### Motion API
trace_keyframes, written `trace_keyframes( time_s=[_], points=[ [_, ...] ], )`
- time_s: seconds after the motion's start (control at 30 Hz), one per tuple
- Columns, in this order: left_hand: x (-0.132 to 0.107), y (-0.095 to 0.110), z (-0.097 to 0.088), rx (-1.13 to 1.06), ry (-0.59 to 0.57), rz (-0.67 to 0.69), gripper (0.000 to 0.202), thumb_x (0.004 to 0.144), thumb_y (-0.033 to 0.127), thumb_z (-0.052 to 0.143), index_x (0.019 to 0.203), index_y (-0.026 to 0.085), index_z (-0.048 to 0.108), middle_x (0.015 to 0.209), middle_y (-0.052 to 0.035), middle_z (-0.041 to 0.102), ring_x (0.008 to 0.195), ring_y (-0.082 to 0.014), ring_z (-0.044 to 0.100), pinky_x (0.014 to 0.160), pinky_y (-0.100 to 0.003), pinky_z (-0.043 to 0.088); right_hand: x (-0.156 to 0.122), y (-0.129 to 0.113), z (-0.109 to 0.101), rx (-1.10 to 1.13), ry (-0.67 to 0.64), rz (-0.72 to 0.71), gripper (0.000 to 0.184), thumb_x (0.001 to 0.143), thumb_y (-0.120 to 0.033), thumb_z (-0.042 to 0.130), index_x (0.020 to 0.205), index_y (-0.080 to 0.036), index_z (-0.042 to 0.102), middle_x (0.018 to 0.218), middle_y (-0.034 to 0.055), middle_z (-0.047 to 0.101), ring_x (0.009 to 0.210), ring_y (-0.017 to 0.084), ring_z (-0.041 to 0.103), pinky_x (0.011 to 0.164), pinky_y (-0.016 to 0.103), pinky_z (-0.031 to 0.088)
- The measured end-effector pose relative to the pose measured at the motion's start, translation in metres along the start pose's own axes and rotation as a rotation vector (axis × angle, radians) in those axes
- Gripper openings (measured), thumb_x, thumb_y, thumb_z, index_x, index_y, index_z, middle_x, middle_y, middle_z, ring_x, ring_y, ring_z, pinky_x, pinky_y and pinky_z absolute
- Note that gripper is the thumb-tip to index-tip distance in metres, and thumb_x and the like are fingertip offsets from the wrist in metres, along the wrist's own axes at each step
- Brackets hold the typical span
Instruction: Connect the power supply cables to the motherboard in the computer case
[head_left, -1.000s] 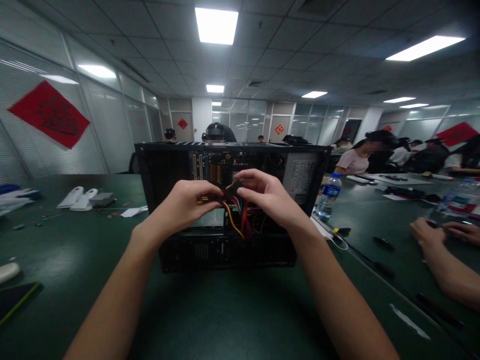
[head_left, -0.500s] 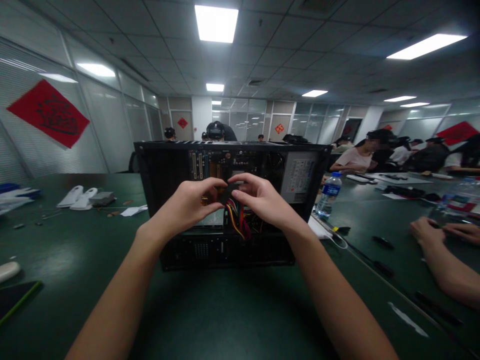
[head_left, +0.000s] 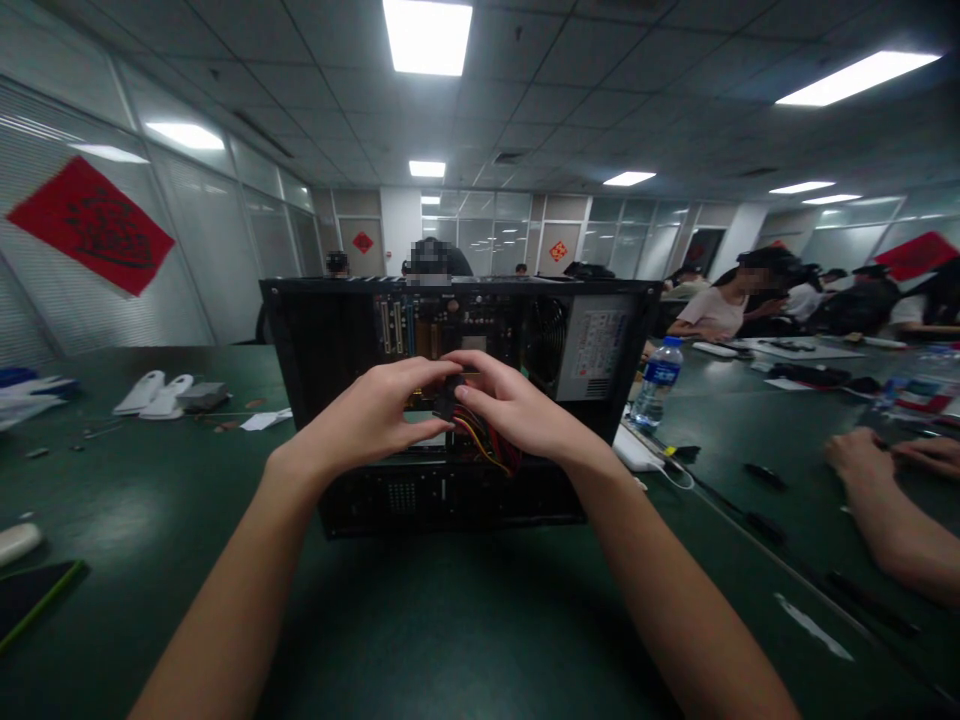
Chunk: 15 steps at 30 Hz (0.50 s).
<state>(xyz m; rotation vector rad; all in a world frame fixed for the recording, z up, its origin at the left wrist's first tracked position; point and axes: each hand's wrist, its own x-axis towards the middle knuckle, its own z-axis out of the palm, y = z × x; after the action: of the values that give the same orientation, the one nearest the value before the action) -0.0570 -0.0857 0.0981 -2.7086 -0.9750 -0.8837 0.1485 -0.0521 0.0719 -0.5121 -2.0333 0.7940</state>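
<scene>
An open black computer case [head_left: 330,330] stands on the green table [head_left: 465,620] in front of me, its inside facing me. Both my hands meet at its middle. My left hand [head_left: 371,415] and my right hand [head_left: 510,410] pinch a small black connector [head_left: 448,397] between their fingertips. Red, yellow and black wires [head_left: 491,445] run from the connector down into the case. A fan and a labelled power supply [head_left: 596,345] sit at the case's upper right.
A water bottle [head_left: 651,382] stands right of the case. Another person's hands [head_left: 885,455] rest on the table at the far right. White objects [head_left: 154,392] lie at the back left, a dark phone [head_left: 34,592] at the near left. Dark tools lie along the right side.
My hands have drawn closer together around the connector and dropped slightly toward the case. The wires now bend lower and more to the right.
</scene>
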Motion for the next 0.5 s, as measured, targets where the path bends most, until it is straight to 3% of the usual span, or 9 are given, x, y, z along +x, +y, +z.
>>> trace_keyframes(
  time_s=[0.13, 0.23, 0.4, 0.5],
  points=[
    [0.0, -0.001, -0.001, 0.008, -0.049, 0.003, 0.051, 0.083, 0.033, 0.068, 0.132, 0.023, 0.056, 0.129, -0.0087, 0.062, 0.118, -0.0245, 0.059, 0.102, -0.038, 0.049, 0.001, 0.002, 0.001, -0.018, -0.055, -0.003, 0.037, 0.095, -0.022, 0.049, 0.132, -0.019, 0.049, 0.123, 0.0082, 0.061, 0.11, 0.02, 0.06, 0.1, 0.041, 0.048],
    [-0.002, -0.004, -0.003, 0.005, -0.071, -0.01, 0.051, 0.083, 0.034, 0.068, 0.131, 0.024, 0.056, 0.129, -0.0079, 0.061, 0.118, -0.0242, 0.059, 0.102, -0.037, 0.049, 0.003, 0.012, -0.001, -0.115, -0.069, -0.097, 0.037, 0.098, -0.025, 0.047, 0.134, -0.019, 0.048, 0.123, 0.009, 0.061, 0.115, 0.021, 0.058, 0.103, 0.042, 0.046],
    [-0.007, -0.013, -0.007, 0.023, -0.059, -0.04, 0.051, 0.086, 0.033, 0.065, 0.134, 0.024, 0.053, 0.13, -0.0089, 0.06, 0.119, -0.024, 0.058, 0.103, -0.038, 0.048, 0.004, 0.048, -0.007, -0.571, 0.099, -0.35, 0.039, 0.101, -0.02, 0.04, 0.139, -0.022, 0.048, 0.136, 0.0119, 0.053, 0.128, 0.023, 0.049, 0.107, 0.047, 0.042],
    [-0.008, -0.018, -0.005, 0.025, -0.075, -0.048, 0.052, 0.086, 0.032, 0.065, 0.136, 0.023, 0.052, 0.132, -0.01, 0.059, 0.121, -0.0244, 0.057, 0.104, -0.039, 0.047, 0.0, 0.059, -0.005, -0.767, 0.1, -0.513, 0.035, 0.1, -0.019, 0.045, 0.131, -0.029, 0.058, 0.141, 0.0083, 0.05, 0.134, 0.024, 0.042, 0.111, 0.05, 0.039]
  ],
)
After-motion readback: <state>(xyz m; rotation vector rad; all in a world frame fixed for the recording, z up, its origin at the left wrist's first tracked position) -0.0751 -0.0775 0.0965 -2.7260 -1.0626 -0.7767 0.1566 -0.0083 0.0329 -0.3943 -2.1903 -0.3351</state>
